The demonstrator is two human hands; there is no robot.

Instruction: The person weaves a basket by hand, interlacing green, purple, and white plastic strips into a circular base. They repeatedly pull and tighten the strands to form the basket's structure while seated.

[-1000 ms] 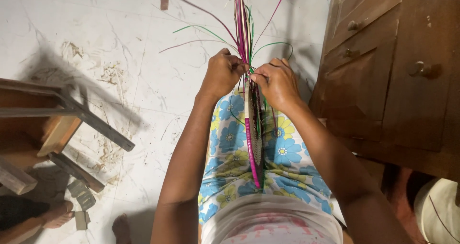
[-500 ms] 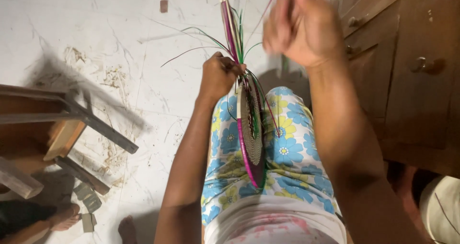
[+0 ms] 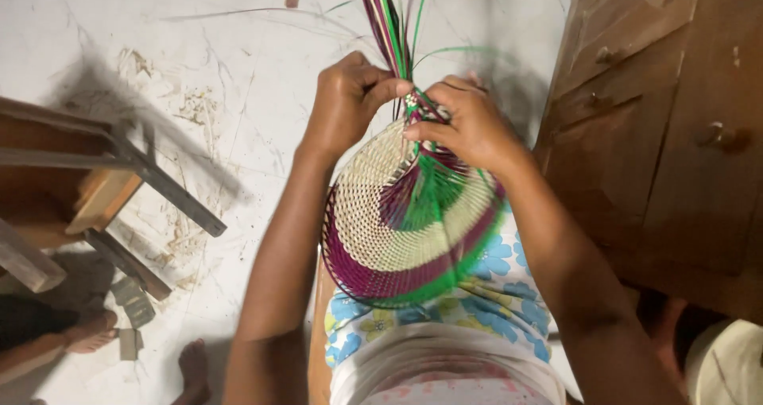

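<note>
Cream, purple and green strips make up the one woven fan (image 3: 405, 230), a round disc that rests on the person's lap above a flowered cloth (image 3: 493, 294). Its long axis runs away from the body: the rounded edge lies nearest the waist, and the narrow neck points forward, where a bundle of loose strands (image 3: 389, 15) rises out of the top of the view. Both hands meet at that neck, so the fan hangs below and toward the body from them. The left hand (image 3: 346, 107) is curled tight, thumb pressed across onto the strands at the disc's upper left. The right hand (image 3: 469, 127) is closed too, fingers pinching the gathered strands at the upper right; neither is clearly nearer. One wooden cabinet (image 3: 668, 127) stands to the right, and one wooden frame (image 3: 103, 190) to the left, on the pale floor (image 3: 199, 71).
</note>
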